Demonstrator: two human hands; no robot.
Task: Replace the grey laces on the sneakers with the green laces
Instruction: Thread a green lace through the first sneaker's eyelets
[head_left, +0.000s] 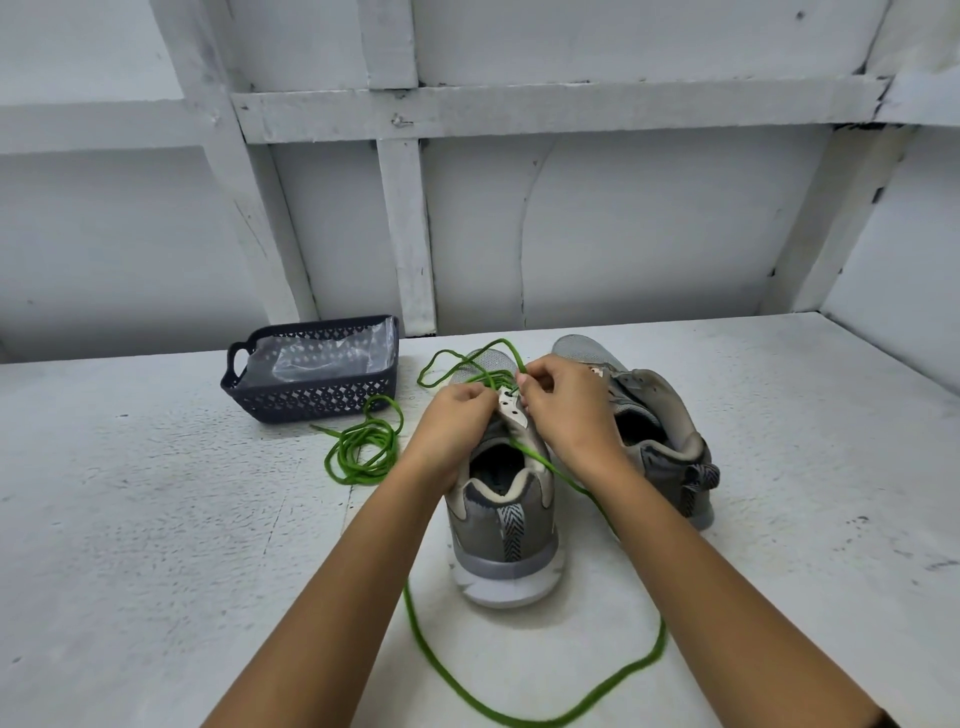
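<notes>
Two grey sneakers stand heel-toward-me on the white table. The left sneaker has a green lace threaded through its front eyelets; one long end trails over the collar and loops on the table near me. My left hand grips the left side of its eyelet flap. My right hand pinches the green lace at the upper eyelets. The right sneaker has no lace that I can see. A second green lace lies coiled on the table to the left.
A dark blue perforated basket with a clear plastic bag inside stands at the back left of the table. A white panelled wall rises behind the table. No grey laces are visible.
</notes>
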